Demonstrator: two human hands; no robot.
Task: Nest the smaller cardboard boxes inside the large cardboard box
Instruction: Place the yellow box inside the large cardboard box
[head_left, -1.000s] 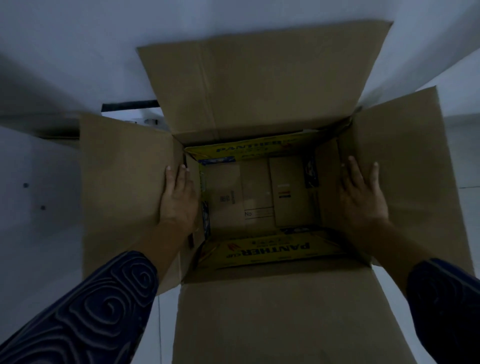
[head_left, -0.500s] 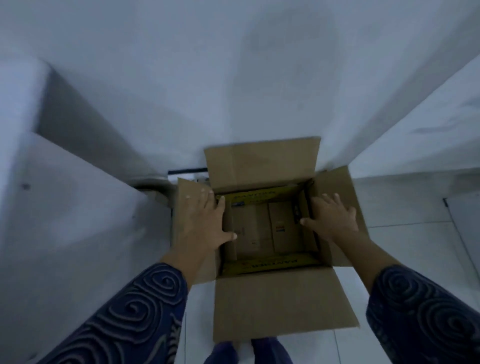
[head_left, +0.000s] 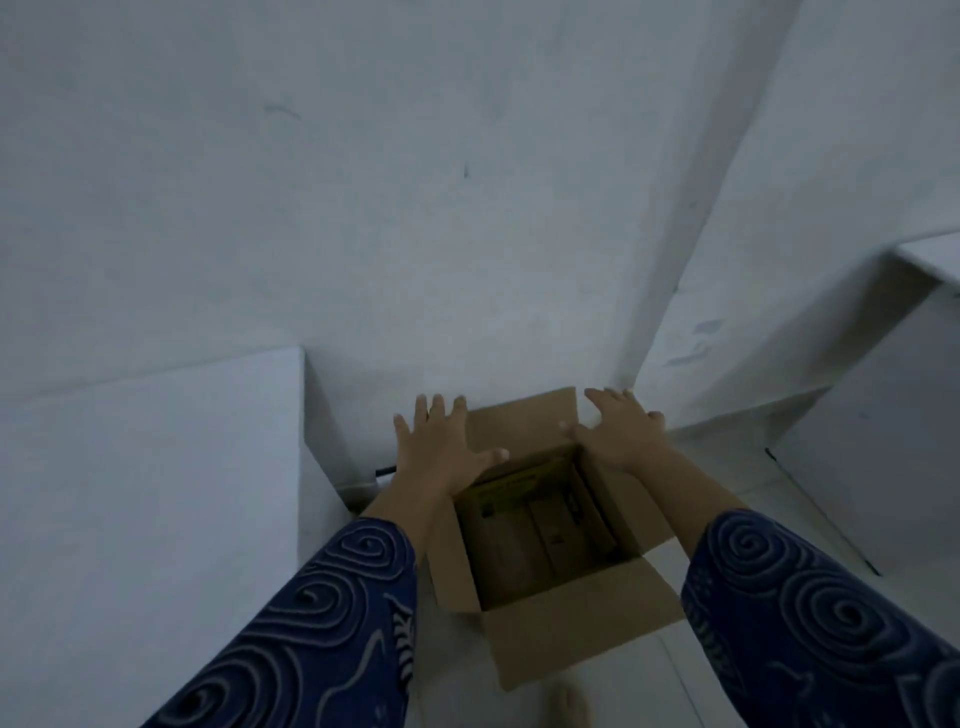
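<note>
The large cardboard box (head_left: 566, 631) stands open on the floor below me, flaps spread out. Inside it sits a smaller box (head_left: 511, 486) with a yellow printed flap, and brown cardboard shows at the bottom. My left hand (head_left: 439, 449) hovers over the box's left side, fingers spread, holding nothing. My right hand (head_left: 621, 434) is spread over the far right corner, near the far flap (head_left: 524, 421), also holding nothing. Whether either palm touches the cardboard I cannot tell.
A white wall (head_left: 415, 208) rises right behind the box. A white block (head_left: 156, 493) stands to the left and a white ledge (head_left: 883, 389) to the right. A foot (head_left: 569, 706) shows at the bottom on the tiled floor.
The view has pulled up and away, so the box looks much smaller. Both hands have left the side flaps and moved toward the far side of the box.
</note>
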